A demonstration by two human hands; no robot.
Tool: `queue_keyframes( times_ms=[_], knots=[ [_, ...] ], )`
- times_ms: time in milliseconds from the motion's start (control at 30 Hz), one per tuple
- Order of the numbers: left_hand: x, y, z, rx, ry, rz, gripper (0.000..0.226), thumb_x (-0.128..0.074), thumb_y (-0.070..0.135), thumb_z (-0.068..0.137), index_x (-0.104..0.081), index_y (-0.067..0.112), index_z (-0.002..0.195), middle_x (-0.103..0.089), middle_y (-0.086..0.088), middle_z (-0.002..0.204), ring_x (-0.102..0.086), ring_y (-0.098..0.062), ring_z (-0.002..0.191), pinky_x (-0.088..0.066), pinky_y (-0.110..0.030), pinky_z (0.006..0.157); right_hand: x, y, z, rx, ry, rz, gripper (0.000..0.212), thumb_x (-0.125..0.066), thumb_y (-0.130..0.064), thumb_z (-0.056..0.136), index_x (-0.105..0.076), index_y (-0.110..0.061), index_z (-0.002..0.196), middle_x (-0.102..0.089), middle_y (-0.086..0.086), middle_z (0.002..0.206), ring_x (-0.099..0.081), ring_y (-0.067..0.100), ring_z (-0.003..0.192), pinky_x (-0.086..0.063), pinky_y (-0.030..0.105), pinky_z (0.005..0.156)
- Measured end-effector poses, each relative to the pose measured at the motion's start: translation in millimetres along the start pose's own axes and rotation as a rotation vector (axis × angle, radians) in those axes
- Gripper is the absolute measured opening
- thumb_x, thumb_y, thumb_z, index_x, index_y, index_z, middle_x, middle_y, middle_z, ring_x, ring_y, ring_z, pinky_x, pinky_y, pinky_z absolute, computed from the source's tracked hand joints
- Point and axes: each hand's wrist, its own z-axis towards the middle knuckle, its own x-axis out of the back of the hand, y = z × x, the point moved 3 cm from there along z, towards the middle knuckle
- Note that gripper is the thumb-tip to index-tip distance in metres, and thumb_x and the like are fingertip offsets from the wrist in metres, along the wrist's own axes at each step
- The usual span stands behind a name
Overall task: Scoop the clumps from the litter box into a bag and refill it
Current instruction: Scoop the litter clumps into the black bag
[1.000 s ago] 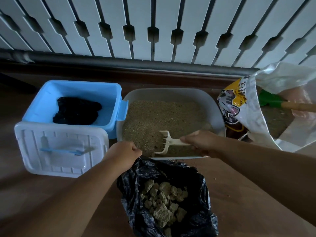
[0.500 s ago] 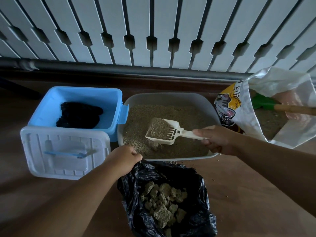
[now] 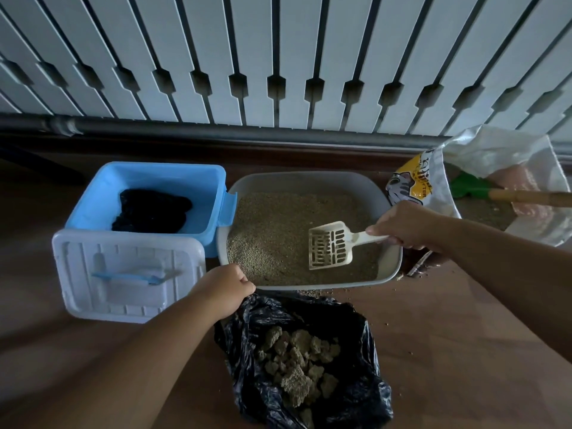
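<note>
Scoop [image 3: 329, 246] was heaped with litter half a second ago, now sifted empty and tilted over the litter box [image 3: 390, 267]; right hand [image 3: 405, 226] grips its handle; left hand [image 3: 224, 289] pinches the black bag [image 3: 356, 394] open, clumps [image 3: 297, 363] inside; probably no clump caught; fingertips hidden, remaining clumps hard to spot.

- Wooden-handled green tool [image 3: 507, 193]: handle cut off at right edge, head partly behind litter bag [image 3: 433, 181].
- Black bag [image 3: 356, 382]: bottom cut off by lower edge.
- Litter bag lettering: too small to read.

litter sack [image 3: 411, 187], print too blurred to read
</note>
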Motion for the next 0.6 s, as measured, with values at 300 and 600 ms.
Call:
queue_keyframes(
  times_ms=[300,600],
  knots=[
    [-1.8,-4.5,9.2,-0.012,0.034,-0.034,0.023,-0.055,0.027,0.098,-0.056,0.010,0.082,-0.071,-0.011,0.100,-0.061,-0.020,0.080,-0.049,-0.035,0.076,-21.6,-7.4,19.8,-0.034,-0.105,-0.096,0.026,-0.071,-0.033,0.089,-0.075,-0.008,0.082,-0.052,0.000,0.046,-0.038,0.010,0.034,-0.031,0.020,0.043],
    [-10.5,-11.9,16.6,-0.020,0.021,-0.077,0.015,-0.052,0.028,0.101,-0.054,0.016,0.092,-0.062,-0.002,0.093,-0.057,-0.015,0.083,-0.043,-0.032,0.072,-100.8,-19.6,35.0,0.046,-0.254,0.070,0.027,-0.067,-0.039,0.091,-0.073,-0.014,0.082,-0.048,-0.001,0.050,-0.038,0.012,0.040,-0.030,0.019,0.042]
  ],
)
